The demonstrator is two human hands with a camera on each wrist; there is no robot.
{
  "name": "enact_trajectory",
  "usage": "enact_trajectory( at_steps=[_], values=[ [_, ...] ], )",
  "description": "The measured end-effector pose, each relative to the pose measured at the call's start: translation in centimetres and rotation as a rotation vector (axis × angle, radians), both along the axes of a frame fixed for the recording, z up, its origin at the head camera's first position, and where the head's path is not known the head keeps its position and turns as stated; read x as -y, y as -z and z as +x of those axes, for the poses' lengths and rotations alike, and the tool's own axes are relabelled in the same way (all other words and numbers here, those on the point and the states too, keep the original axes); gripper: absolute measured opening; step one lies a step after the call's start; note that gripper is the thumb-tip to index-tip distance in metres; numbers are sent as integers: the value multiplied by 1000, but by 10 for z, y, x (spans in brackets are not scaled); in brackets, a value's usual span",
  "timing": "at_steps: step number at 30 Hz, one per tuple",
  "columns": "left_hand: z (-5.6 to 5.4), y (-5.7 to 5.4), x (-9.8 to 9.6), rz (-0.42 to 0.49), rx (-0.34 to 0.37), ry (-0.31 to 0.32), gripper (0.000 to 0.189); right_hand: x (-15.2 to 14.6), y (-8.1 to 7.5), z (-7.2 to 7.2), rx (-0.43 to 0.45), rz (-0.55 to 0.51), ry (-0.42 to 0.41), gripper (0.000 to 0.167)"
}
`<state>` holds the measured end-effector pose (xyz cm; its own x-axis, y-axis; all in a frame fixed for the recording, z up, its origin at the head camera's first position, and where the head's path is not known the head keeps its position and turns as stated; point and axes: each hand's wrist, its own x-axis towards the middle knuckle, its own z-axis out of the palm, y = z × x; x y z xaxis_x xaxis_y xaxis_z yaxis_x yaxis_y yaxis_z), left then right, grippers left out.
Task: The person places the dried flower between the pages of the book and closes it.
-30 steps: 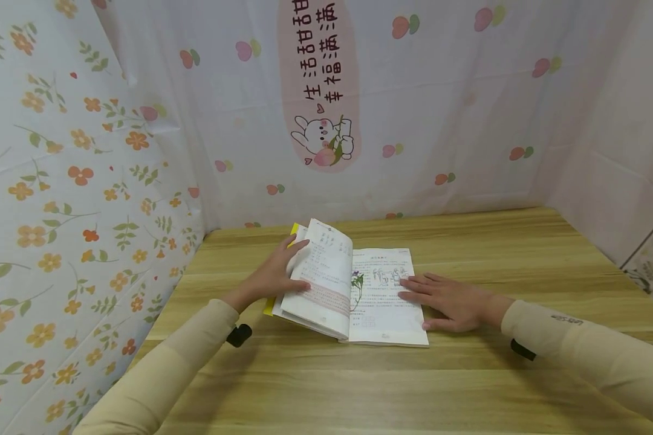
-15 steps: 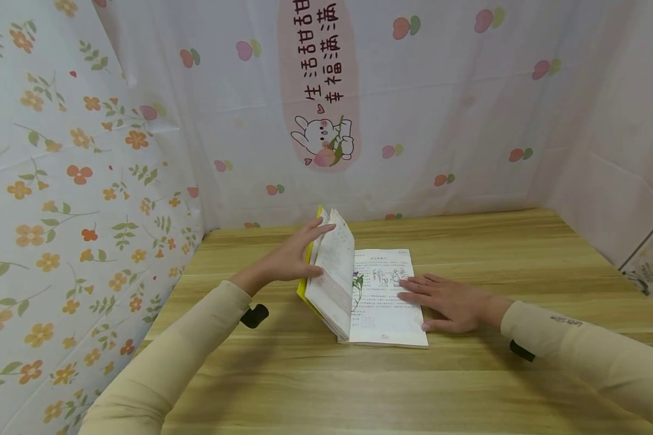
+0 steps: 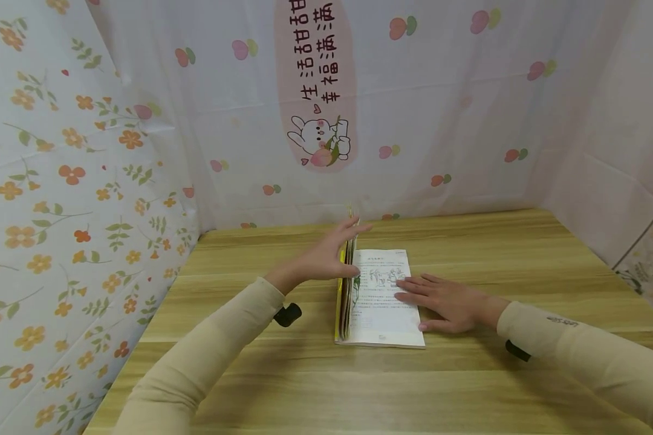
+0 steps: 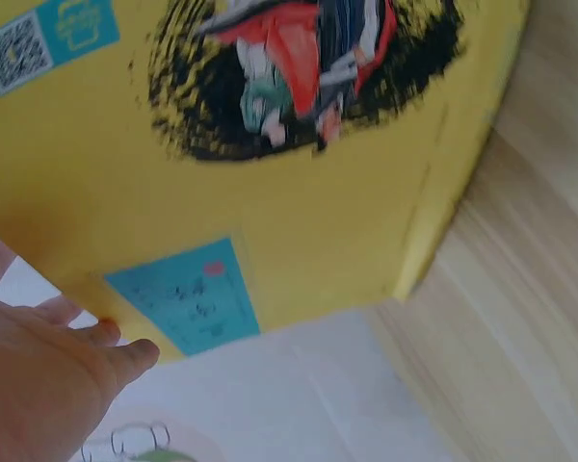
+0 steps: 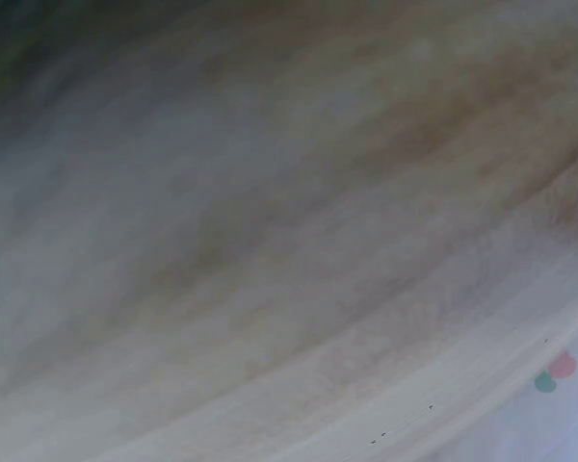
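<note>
An open book (image 3: 389, 302) lies on the wooden table, its right-hand page flat and printed with text and a line drawing. The yellow cover (image 4: 318, 212) and the left-hand pages stand nearly upright at the spine. My left hand (image 3: 326, 254) holds this raised part by its free edge, with fingers and thumb reaching over to the page side. A green-stemmed flower sprig (image 3: 356, 290) lies by the gutter, partly hidden behind the raised pages. My right hand (image 3: 448, 305) rests spread, its fingertips on the flat page's right edge. The right wrist view is mostly blurred wood grain.
The wooden table (image 3: 283, 386) extends around the book. Floral cloth (image 3: 87, 181) hangs at the left, and a printed curtain (image 3: 239, 139) with a rabbit picture stands behind the table. Black wrist-worn devices (image 3: 287, 315) sit under the sleeves.
My left hand has moved right, lifting the cover and left-hand pages from a low slant to nearly upright. The sprig has become more hidden. My right hand has stayed in place.
</note>
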<state>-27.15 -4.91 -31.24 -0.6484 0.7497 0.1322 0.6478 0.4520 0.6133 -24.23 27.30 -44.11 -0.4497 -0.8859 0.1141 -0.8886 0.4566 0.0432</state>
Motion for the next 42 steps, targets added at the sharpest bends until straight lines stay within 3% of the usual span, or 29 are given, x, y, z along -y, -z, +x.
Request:
enact_trajectory(
  at_steps=[10,16,19,22,25,29,32,42],
  values=[
    [7,20,-30,64,-26,0,82,1,-7,3,32,8,15,67],
    [11,41,-29,200,-18,61,80,0,-3,0,-2,45,13,69],
    [10,53,-24,234,25,81,75,-1,-3,-1,-24,43,2,70],
    [10,65,-16,159,85,62,74,-1,-3,0,-19,46,14,71],
    [11,77,-6,-1,87,50,75,-1,-4,1,7,66,45,72],
    [13,92,8,-227,8,73,82,1,-7,2,56,101,98,75],
    [13,99,16,-335,-66,99,86,2,-8,2,90,107,124,75],
    [11,107,24,-516,-187,120,91,-6,-14,4,115,71,206,79]
  ],
)
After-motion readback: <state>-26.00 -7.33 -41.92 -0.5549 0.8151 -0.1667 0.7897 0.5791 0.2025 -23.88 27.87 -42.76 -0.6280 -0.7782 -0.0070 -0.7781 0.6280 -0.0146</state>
